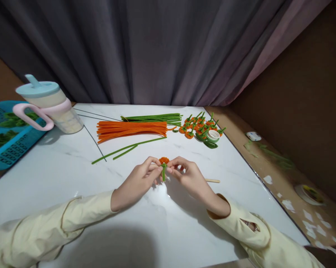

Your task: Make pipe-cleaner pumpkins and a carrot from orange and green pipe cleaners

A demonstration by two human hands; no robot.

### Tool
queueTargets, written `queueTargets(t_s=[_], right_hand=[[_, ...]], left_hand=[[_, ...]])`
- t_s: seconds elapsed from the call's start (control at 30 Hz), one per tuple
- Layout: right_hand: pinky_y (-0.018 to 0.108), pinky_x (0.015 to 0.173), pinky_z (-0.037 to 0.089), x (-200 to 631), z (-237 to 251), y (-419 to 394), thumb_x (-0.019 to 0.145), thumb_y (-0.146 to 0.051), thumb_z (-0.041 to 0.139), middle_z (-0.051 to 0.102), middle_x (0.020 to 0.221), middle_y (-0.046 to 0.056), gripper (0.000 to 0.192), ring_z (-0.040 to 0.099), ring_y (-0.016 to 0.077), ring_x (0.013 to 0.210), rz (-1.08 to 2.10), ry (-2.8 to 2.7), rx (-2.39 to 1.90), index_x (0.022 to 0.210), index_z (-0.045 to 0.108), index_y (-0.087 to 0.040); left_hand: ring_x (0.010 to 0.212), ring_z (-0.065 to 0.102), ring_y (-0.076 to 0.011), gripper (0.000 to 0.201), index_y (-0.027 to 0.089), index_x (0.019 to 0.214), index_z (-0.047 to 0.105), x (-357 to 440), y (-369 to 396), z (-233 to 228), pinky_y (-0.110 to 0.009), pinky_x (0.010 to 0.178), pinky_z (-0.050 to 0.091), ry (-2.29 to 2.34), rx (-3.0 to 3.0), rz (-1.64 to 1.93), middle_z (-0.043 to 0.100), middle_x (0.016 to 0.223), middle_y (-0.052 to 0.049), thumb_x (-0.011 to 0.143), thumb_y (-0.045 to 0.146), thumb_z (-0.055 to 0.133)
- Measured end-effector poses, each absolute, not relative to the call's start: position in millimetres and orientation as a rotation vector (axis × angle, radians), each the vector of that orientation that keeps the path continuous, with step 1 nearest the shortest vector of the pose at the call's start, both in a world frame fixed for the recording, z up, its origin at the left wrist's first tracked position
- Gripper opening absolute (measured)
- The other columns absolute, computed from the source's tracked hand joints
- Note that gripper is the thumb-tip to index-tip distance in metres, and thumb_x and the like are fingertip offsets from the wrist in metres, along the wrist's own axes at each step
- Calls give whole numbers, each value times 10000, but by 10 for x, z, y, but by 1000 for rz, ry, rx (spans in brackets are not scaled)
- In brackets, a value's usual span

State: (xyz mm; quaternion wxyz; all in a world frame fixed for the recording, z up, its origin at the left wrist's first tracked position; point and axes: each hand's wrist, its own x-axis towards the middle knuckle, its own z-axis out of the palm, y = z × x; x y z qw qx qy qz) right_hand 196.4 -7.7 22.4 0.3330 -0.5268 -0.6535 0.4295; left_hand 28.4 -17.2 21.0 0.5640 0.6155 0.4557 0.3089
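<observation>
Orange chenille forms the coiled head of a small pipe-cleaner flower, held just above the white marble table between both hands. The left hand and right hand meet at it, fingertips pinched together on the piece from either side; the right hand also carries a thin wooden stick, which projects away from the fingers. The green stem runs down from the head toward the person, so the long axis lies roughly upright in the view, head pointing away. Judged by its make, the piece is light, soft-napped and easily bent over a wire core; a hold at the stem just under the head seems safest. Beyond the fingertips lie orange pipe cleaners, green pipe cleaners and finished flowers.
</observation>
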Motion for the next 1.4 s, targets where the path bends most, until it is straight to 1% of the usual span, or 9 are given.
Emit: queueTargets(t_s=[0.13,0.33,0.5,0.63,0.9,1.07,1.17,1.23,1.4], right_hand=[[303,700,405,1973,187,-90,777,-92,562,609,752,24,101,549,165,744,967,-1858,-1327,734,618,-165],[334,718,377,1972,152,-134,786,-51,568,611,722,8,162,541,173,735,779,-1999,-1238,693,564,-183],[333,713,373,1975,157,-119,812,-62,550,607,719,16,177,530,171,729,781,-2040,-1146,678,540,-178],[320,698,368,1982,133,-98,813,-52,519,602,729,22,180,517,172,741,761,-2083,-1090,688,525,-181],[294,668,344,1976,93,-58,724,33,482,575,713,16,215,506,170,730,705,-2197,-1074,695,506,-179],[271,648,362,1984,85,-10,683,57,461,574,707,7,240,518,148,686,728,-2224,-1077,699,516,-176],[253,629,392,2007,87,33,717,19,492,585,717,11,196,535,138,675,856,-2190,-1109,695,531,-172],[246,624,410,2026,96,56,758,-23,510,594,737,17,158,547,134,679,919,-2150,-1128,710,547,-169],[271,669,431,2083,127,66,851,-98,484,615,817,41,112,570,154,753,716,-2094,-1151,827,563,-174]], left_hand=[[646,574,-131,171,200,866,444,254,-137,256,-226,590,411,1127,1679,653,628,699,14,919,361,430],[548,588,-121,215,192,822,452,213,-123,208,-219,565,434,1099,1784,549,594,617,24,947,339,355],[449,519,-109,236,200,809,426,214,-143,167,-214,497,408,1069,1792,570,540,548,44,957,342,308],[440,465,-107,239,208,761,401,224,-159,168,-219,493,361,1081,1864,584,478,517,60,951,321,309],[411,409,-105,247,208,741,399,214,-142,169,-222,474,333,1087,1845,533,438,471,70,941,324,312],[373,385,-88,256,200,751,410,217,-130,145,-200,429,325,1074,1731,505,412,438,82,938,340,306],[353,397,-81,260,200,755,399,219,-115,113,-187,401,325,1045,1644,512,391,430,93,935,370,319],[355,422,-81,266,195,778,416,217,-100,87,-183,392,339,1048,1584,535,410,445,92,929,400,342],[339,417,-66,277,183,772,438,210,-61,28,-167,347,309,1119,1438,617,460,481,80,915,415,389]])
